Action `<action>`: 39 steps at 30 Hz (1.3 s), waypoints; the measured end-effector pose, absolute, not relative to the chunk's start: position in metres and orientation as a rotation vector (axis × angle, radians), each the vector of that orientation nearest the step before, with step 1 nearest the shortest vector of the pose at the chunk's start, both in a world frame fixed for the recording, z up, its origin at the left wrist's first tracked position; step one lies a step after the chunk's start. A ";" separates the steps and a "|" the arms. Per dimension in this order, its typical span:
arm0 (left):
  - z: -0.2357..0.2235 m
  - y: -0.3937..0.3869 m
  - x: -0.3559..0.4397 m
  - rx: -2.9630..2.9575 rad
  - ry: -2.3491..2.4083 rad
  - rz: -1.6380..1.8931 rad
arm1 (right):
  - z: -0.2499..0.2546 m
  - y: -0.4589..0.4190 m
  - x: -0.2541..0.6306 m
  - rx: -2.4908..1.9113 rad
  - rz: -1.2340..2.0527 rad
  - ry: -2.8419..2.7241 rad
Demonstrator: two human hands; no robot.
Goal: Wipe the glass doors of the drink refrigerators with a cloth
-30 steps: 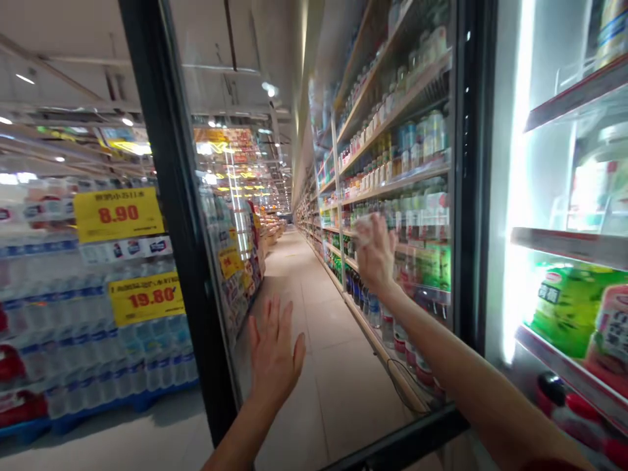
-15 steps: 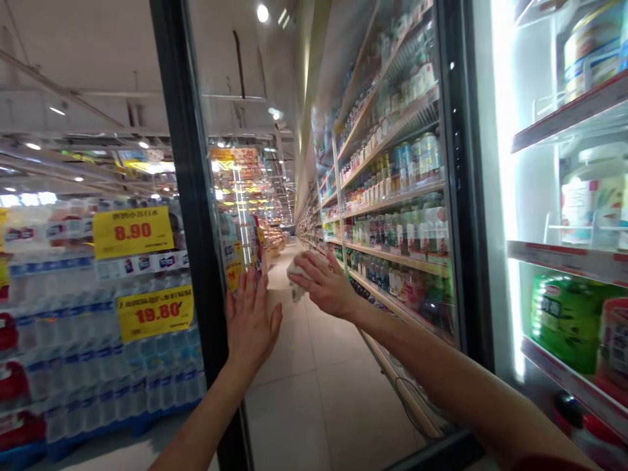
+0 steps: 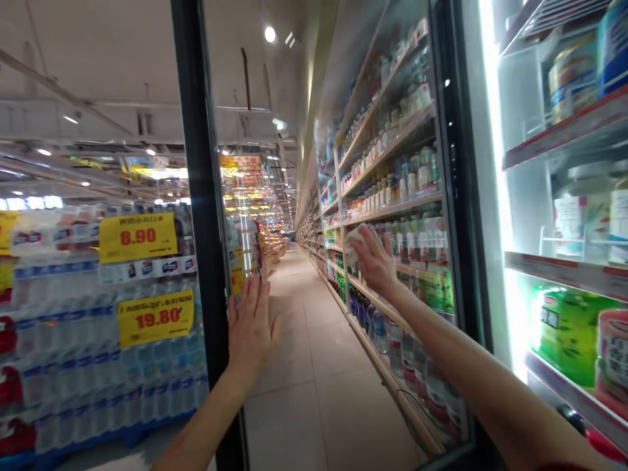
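Note:
A glass door (image 3: 279,418) with a dark frame stands in front of me. My left hand (image 3: 252,327) lies flat with its fingers stretched, against the glass beside the frame's left upright (image 3: 202,196). My right hand (image 3: 375,261) presses a crumpled white cloth or tissue (image 3: 354,242) to the pane, right of the middle. Part of the white piece is hidden under the fingers. Behind the glass, or mirrored in it, run long shelves of bottles (image 3: 373,190) and a tiled floor.
At the right are lit cooler shelves (image 3: 564,265) with jars, cans and a green pack (image 3: 572,333). To the left stand stacks of packed water bottles (image 3: 73,366) with yellow price signs (image 3: 138,237). A cable (image 3: 409,418) shows low behind the glass.
My right hand has slid with the white cloth or tissue to the right and slightly up across the glass. The left hand has stayed at nearly the same place.

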State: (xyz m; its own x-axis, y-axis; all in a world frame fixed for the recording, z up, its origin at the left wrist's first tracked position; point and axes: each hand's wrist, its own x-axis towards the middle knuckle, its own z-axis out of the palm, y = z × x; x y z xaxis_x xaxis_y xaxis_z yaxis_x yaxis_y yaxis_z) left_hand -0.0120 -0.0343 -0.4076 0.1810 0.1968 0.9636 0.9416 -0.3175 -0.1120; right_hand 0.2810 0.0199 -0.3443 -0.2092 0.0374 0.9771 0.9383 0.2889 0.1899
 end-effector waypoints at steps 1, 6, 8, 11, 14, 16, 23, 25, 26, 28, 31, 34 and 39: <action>-0.407 -0.034 -0.013 -1.684 -1.079 -1.195 | -0.346 0.021 0.295 -0.997 -1.037 -1.389; -0.405 -0.032 -0.013 -1.648 -1.072 -1.177 | -0.349 0.031 0.348 -1.062 -0.768 -0.975; -0.405 -0.031 -0.010 -1.635 -1.083 -1.187 | -0.350 0.031 0.340 -1.025 -0.777 -1.070; -0.407 -0.029 -0.009 -1.646 -1.080 -1.190 | -0.347 0.030 0.320 -1.058 -0.748 -1.104; -0.408 -0.027 -0.011 -1.658 -1.087 -1.178 | -0.339 0.034 0.329 -1.130 -0.760 -1.085; -0.405 -0.027 -0.013 -1.660 -1.077 -1.181 | -0.336 0.039 0.352 -1.157 -0.762 -1.049; -0.358 -0.027 -0.010 -1.613 -1.028 -1.254 | -0.348 0.038 0.362 -1.166 -0.643 -0.846; -0.345 -0.024 -0.006 -1.592 -1.027 -1.271 | -0.353 0.031 0.337 -1.098 -0.814 -1.198; -0.340 -0.022 -0.004 -1.578 -1.034 -1.277 | -0.354 0.028 0.328 -1.056 -0.887 -1.357; -0.337 -0.018 -0.003 -1.562 -1.042 -1.265 | -0.352 0.025 0.324 -1.019 -0.944 -1.467; -0.338 -0.013 -0.004 -1.567 -1.039 -1.229 | -0.344 0.028 0.336 -1.086 -0.780 -1.055; -0.341 -0.012 -0.005 -1.558 -1.039 -1.227 | -0.339 0.030 0.325 -1.089 -0.710 -0.918; -0.341 -0.011 -0.006 -1.529 -1.008 -1.203 | -0.345 0.023 0.274 -0.916 -1.048 -1.606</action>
State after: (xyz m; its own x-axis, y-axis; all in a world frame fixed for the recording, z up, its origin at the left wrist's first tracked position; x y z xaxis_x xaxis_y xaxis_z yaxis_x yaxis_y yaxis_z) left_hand -0.0062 -0.0106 -0.3409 0.1887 0.0612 0.9801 0.9543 -0.2469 -0.1683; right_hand 0.2744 0.0229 -0.3451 -0.2423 0.0781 0.9670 0.9166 0.3452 0.2018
